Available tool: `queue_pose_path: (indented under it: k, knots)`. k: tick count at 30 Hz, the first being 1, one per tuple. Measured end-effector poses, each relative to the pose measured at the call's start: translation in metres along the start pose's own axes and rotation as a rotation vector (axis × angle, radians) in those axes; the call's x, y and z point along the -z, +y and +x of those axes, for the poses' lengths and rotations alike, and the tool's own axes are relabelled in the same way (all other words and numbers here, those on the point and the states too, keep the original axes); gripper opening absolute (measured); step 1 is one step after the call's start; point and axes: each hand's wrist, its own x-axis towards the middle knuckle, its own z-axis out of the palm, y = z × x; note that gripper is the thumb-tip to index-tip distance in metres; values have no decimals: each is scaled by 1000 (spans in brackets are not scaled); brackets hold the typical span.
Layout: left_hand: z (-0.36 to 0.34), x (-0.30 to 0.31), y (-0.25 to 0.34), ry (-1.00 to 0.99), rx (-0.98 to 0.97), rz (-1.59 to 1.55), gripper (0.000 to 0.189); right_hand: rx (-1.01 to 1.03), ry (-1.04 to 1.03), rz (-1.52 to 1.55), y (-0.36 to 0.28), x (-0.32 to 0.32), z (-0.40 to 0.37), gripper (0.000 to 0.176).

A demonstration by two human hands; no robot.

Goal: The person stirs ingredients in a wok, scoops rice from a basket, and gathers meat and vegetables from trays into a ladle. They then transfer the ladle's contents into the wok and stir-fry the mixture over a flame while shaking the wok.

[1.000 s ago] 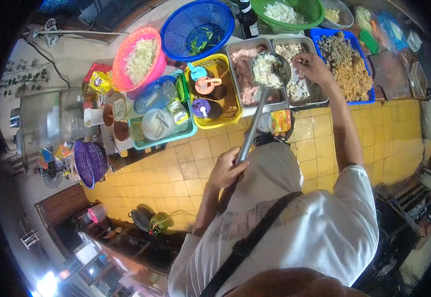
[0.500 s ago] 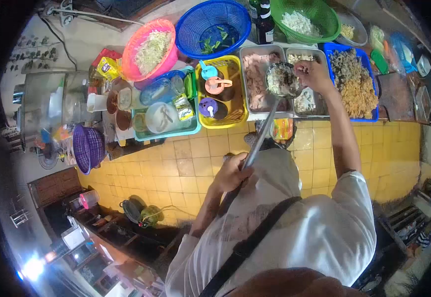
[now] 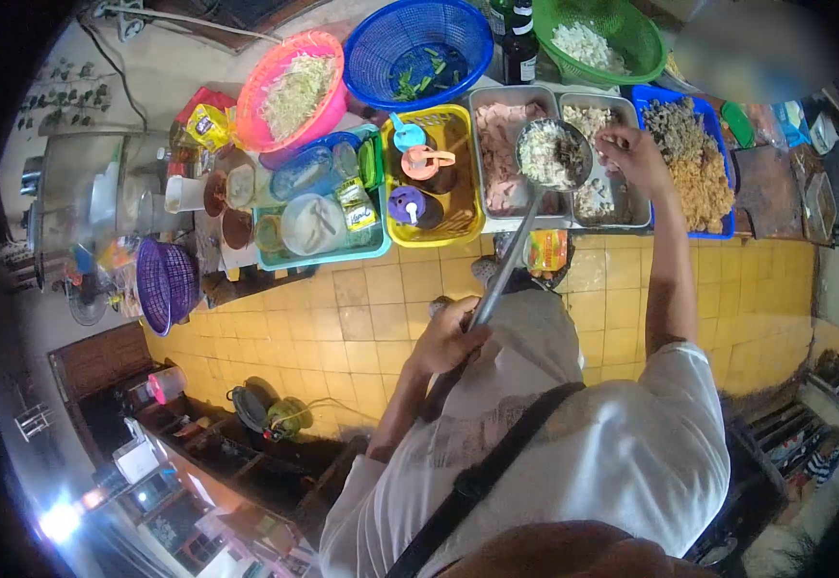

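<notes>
Metal ladle (image 3: 512, 252), its bowl (image 3: 585, 164) just beside the right fingers (image 3: 616, 141)

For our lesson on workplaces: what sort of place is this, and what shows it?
Probably a kitchen, perhaps a small eatery's: metal trays of chopped food, a pink basket of pale shreds, and a ladle in the left hand.

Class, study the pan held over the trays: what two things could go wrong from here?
1. The left hand grips the long handle well back from the pan, so the pan might tip and spill its food into the metal trays beneath.
2. The right hand is close to the pan's edge and could bump it, knocking some food out.
</notes>
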Motion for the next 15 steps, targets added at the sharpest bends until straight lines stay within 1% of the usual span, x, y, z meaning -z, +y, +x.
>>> queue_pose_path:
  k: [1,2,4,6,7,8,10,11,12,13,15]
  knots:
    - [-3,1,1,6,-6,-7,10,-13,24,58,11,4,-1,14]
    - [-6,3,4,-1,-6,-55,10,-6,15,49,18,5,-2,14]
    - [-14,9,3,6,-18,-119,11,-19,137,-329,33,4,-7,17]
    - [-24,15,-2,52,-64,-61,10,-61,114,-298,62,-6,-4,22]
    - [-35,17,8,74,-49,-149,11,34,127,-548,78,-11,-2,23]
    - [-44,21,8,97,-59,-166,11,135,139,-796,87,-18,-1,24]
    - [-58,31,7,90,-61,-211,14,17,236,-826,81,-37,-1,23]
    - [-67,33,14,116,-4,-304,16,59,248,-861,84,-43,1,22]
    - [-74,38,4,145,-17,-325,16,103,258,-895,98,-43,6,22]
    - [-82,44,-11,149,-71,-354,19,17,258,-803,124,-37,13,23]
    - [-99,54,-29,207,-150,-410,21,22,411,-849,82,-62,19,23]
